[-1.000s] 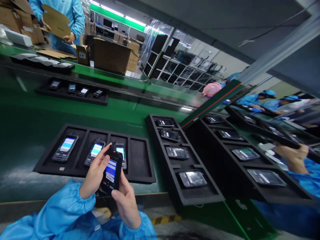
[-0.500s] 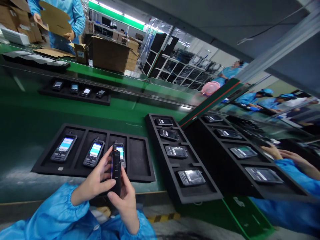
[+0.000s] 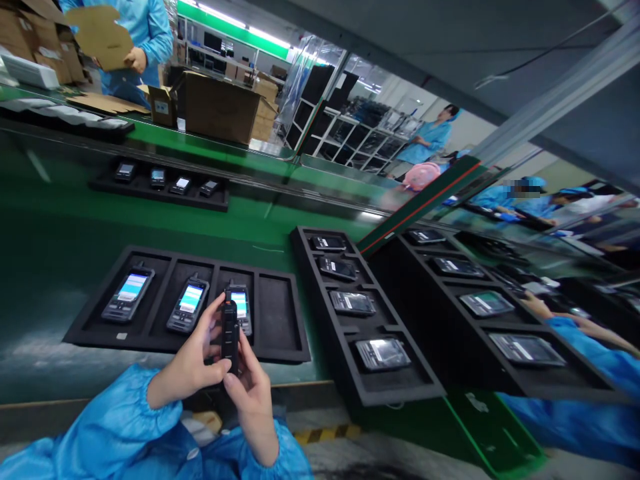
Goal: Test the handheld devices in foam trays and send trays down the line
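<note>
Both hands are up at the near edge of the belt [image 3: 60,240], and between them is one black handset [image 3: 230,333], upright and turned edge-on to the camera. The left hand [image 3: 193,363] has its fingers curled round the left side, thumb pressed near the bottom. The right hand [image 3: 253,393] grips from below and the right, thumb up against the casing. That's a firm two-handed grasp, and the handset sits just above the front rim of the tray [image 3: 125,339].

Now the tray itself has four compartments in a row. The first handset [image 3: 127,295] lies face up with its screen lit, and the second [image 3: 187,305] does the same. The third [image 3: 241,310] is lit too, half hidden behind the held one. The right-hand compartment [image 3: 276,319] is bare foam.

Just to the right, the second tray [image 3: 324,320] runs away from the camera with all four slots filled, screens up. Beside it the third tray [image 3: 415,300] also carries four. Across the belt, the far tray [image 3: 150,199] holds four small units in a line.

Top left, a co-worker [image 3: 150,33] in blue holds a cardboard sheet [image 3: 103,37], with an open box [image 3: 220,110] near them.
</note>
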Demonstrator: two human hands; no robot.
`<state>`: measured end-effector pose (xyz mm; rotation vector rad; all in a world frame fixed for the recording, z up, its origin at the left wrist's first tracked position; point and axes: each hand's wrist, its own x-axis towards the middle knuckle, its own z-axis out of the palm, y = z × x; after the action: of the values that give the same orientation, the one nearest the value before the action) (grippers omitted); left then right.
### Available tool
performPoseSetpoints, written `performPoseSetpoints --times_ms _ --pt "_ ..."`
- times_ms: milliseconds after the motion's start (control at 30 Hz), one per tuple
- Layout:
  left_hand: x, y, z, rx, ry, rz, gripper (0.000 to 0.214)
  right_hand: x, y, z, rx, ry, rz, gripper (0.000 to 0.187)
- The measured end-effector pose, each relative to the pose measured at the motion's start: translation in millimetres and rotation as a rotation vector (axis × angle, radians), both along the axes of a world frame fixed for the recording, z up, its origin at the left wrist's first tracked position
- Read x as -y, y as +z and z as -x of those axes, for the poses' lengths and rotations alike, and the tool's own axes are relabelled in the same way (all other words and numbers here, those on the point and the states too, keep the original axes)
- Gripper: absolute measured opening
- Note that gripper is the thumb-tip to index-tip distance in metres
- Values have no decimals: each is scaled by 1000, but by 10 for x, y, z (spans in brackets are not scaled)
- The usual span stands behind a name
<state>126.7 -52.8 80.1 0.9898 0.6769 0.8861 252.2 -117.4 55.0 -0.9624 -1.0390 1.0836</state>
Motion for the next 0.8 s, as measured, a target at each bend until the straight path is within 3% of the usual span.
performPoseSetpoints --times_ms 267,433,800 --pt "-7 -44 -12 -46 -55 -109 93 19 25 -46 64 -28 47 59" --pt "-37 -55 -3 -16 -87 -71 85 9 33 -74 57 6 73 61" --pt "25 -75 -98 -71 -36 -43 81 24 -323 -136 -3 -101 182 51"
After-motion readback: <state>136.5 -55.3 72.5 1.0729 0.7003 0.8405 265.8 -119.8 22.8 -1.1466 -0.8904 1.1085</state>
